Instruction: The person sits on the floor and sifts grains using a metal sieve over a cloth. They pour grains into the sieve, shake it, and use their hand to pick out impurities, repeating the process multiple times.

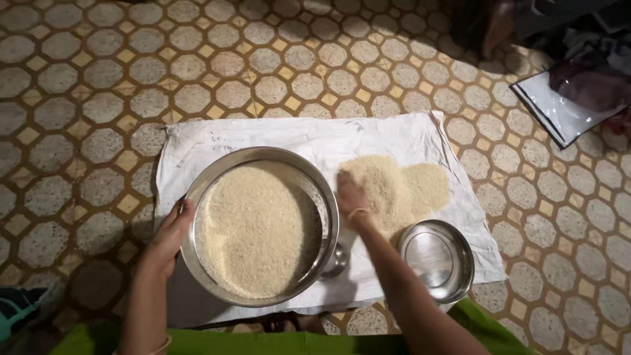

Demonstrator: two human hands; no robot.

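A large round steel sieve point(314, 176) filled with pale grain is tilted above a white cloth point(276, 135) spread on the floor. My left hand point(172, 230) grips the sieve's left rim. My right hand point(350, 197) holds the right rim, next to a heap of pale grain point(404, 187) lying on the cloth. A small steel vessel point(336, 261) shows partly under the sieve's right side.
An empty steel bowl point(437, 258) sits on the cloth's right front corner. A clear plastic bag with dark contents point(568, 98) lies on the patterned tile floor at the far right. Dark cloth is heaped at the top right.
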